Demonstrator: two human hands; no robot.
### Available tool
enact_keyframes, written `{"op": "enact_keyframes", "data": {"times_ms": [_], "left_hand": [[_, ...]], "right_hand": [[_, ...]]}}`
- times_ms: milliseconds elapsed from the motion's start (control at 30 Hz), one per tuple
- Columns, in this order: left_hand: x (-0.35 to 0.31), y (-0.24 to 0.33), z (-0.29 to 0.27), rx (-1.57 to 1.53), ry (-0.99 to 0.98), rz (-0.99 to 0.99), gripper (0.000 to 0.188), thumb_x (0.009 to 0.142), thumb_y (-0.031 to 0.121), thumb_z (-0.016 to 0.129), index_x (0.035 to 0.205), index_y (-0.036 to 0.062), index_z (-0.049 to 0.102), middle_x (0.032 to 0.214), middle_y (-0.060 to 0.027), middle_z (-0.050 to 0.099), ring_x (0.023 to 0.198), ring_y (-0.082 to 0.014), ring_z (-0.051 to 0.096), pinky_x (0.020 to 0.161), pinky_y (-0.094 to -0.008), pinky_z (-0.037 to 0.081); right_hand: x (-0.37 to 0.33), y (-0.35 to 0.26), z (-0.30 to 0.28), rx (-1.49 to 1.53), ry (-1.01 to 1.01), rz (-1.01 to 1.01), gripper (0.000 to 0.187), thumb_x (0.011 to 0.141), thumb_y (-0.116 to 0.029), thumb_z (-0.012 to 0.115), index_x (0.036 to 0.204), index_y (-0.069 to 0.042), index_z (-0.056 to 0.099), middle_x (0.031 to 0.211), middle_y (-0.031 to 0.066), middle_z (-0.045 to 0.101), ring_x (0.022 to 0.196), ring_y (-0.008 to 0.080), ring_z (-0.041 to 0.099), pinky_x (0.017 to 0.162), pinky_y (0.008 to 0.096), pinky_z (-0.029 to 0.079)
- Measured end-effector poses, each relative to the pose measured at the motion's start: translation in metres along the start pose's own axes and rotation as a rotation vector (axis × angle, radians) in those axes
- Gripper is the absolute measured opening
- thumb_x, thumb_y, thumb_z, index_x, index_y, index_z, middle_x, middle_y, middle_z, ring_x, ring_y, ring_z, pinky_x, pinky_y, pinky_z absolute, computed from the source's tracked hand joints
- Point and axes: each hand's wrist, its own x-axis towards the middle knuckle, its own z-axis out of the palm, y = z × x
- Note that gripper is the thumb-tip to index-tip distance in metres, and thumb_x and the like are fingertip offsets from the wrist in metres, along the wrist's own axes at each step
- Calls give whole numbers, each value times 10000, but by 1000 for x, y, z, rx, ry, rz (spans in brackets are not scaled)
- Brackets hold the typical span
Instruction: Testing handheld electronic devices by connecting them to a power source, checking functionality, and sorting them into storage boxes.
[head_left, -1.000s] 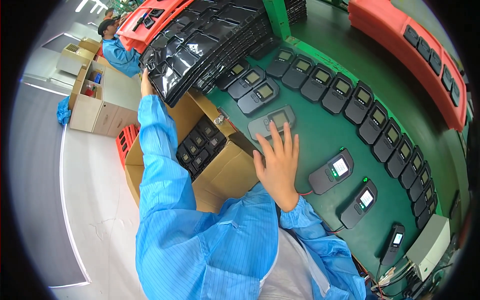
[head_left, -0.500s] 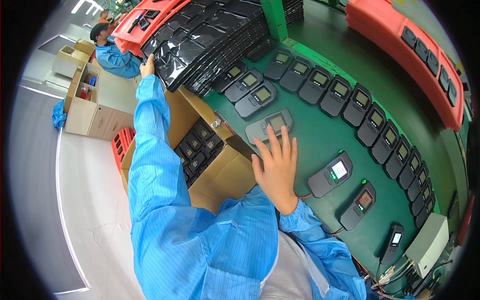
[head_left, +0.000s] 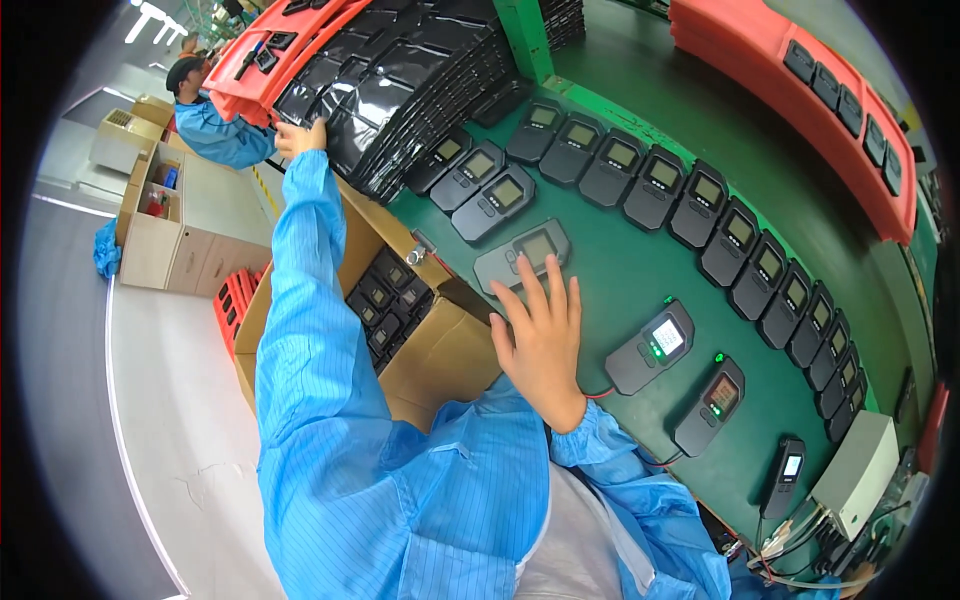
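My left hand point(head_left: 301, 140), arm stretched far forward, has its fingers closed at the near left corner of a black plastic tray point(head_left: 345, 85), the top one of a tall glossy stack. Open and spread, my right hand point(head_left: 542, 345) hovers by a paler grey handheld meter point(head_left: 522, 257), its fingertips over the meter's near edge; I cannot tell whether they touch. Beyond that lie three dark meters, one of them this meter point(head_left: 493, 203). To the right, a lit meter point(head_left: 650, 347) and a second lit meter point(head_left: 709, 408) have wires attached.
An open cardboard box point(head_left: 430, 350) with several meters stands left of the green table point(head_left: 590, 270). Dark meters point(head_left: 698, 205) line its far edge. Red trays point(head_left: 235, 85) sit beyond the stack; another red tray point(head_left: 740, 45) is far right. A co-worker point(head_left: 215, 130) is at far left.
My left hand has shifted slightly at the tray corner, its fingers now closed there. My right hand stays spread near the pale meter. The whole view has moved a little.
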Motion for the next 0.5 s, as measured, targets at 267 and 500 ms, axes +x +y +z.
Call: {"op": "enact_keyframes", "data": {"times_ms": [267,500], "left_hand": [[-12,86,-46,-10,-564,837,632,852,504,645,1374,161,549,1474,-197,426,1372,-378,381,1114,-447,345],[-107,98,26,314,-580,967,711,861,742,429,1482,404,351,1595,-68,256,1470,-349,217,1121,-626,229]], "right_hand": [[1,-1,-2,3,-17,5,354,837,-156,683,1188,-134,642,1423,122,477,1384,400,344,1087,600,301],[0,-2,1,-5,5,4,353,834,-159,685,1183,-133,639,1420,122,480,1381,398,348,1087,597,302]]}}
